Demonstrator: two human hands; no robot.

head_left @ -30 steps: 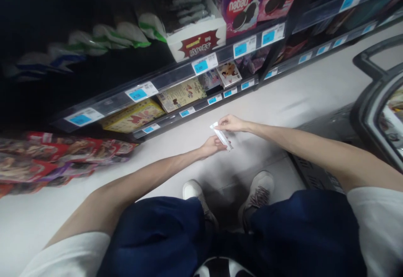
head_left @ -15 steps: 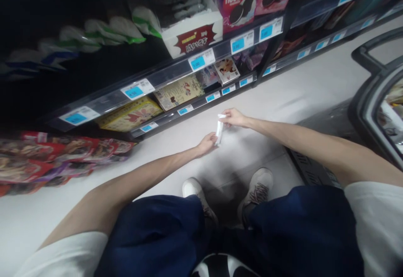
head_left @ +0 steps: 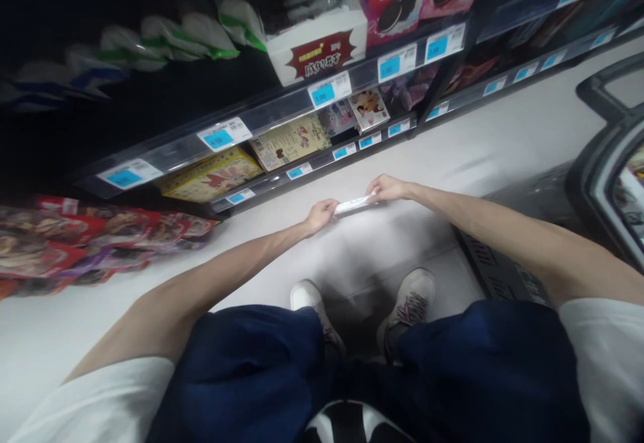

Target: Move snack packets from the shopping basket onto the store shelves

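Note:
Between my two hands, a narrow white strip (head_left: 354,205) with faint marks on its face is stretched nearly level above the floor. It could be a label or a slim packet; I cannot tell which. The fingers of my left hand (head_left: 322,215) pinch its left end. At the other end my right hand (head_left: 388,188) grips it between thumb and fingers, hiding that tip. Both hands hover just in front of the lowest shelf's edge, apart from it. Blue and white price tags (head_left: 299,170) run along that edge.
Above stands a shelf with a white open carton (head_left: 318,50) and Nabati wafer boxes (head_left: 395,0). Yellow boxes (head_left: 214,176) lie on the bottom shelf. Red snack bags (head_left: 100,235) hang at left. A dark-framed cooler or bin (head_left: 586,181) stands at right, beside a dark crate (head_left: 496,265).
The white strip has turned from nearly upright to nearly level. My left hand has moved left and up, my right hand slightly right, both keeping their hold.

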